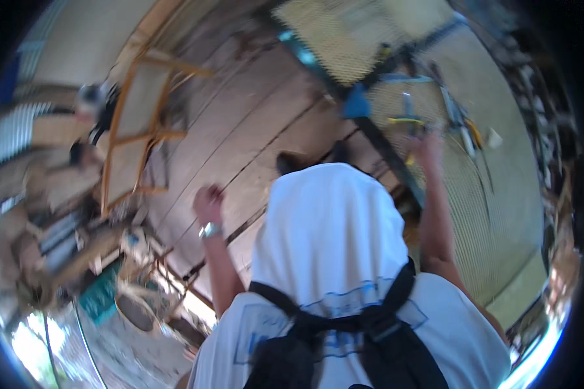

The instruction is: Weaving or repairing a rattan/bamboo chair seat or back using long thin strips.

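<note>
My left hand, with a silver watch at its wrist, hangs over the plank floor. Its fingers curl inward, and whatever they may hold is hidden. My right hand is at the left part of a pale woven mesh surface, smeared by motion. Beside its fingers is a yellow-handled tool; I cannot tell whether the hand grips it. Just to the right lie several hand tools, some with yellow handles. A blue piece sits on the dark frame bar.
Wooden planks form the floor. A light wooden frame stands at the left, with other people beyond it. At lower left are a green crate and a round basket. Another woven panel lies at the far side.
</note>
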A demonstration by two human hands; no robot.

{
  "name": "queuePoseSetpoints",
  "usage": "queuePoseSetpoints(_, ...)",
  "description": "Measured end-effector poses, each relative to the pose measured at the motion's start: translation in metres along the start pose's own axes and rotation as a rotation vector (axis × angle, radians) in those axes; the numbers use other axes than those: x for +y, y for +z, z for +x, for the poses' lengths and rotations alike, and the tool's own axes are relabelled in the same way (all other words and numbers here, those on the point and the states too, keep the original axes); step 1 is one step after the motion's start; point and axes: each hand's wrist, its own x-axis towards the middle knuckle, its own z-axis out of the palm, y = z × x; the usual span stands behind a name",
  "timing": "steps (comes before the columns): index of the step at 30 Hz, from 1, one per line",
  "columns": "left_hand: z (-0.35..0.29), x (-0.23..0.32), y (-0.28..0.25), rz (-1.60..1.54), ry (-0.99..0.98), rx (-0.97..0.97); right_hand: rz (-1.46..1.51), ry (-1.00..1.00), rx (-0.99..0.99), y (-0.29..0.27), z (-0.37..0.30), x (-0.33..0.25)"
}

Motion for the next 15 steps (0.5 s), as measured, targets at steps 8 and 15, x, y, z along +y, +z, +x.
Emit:
queuePoseSetpoints(8,0.022,0.131,0.082,-0.773,-0.430,-0.053,-0.009,-0.030,-0.088,-0.009,0.024,0.044)
queuePoseSetpoints(15,0.041,0.131,0.078,-1.038,-0.533,-0.204,1.083,0.086,-0.124,-0.058,-0.067,0.000)
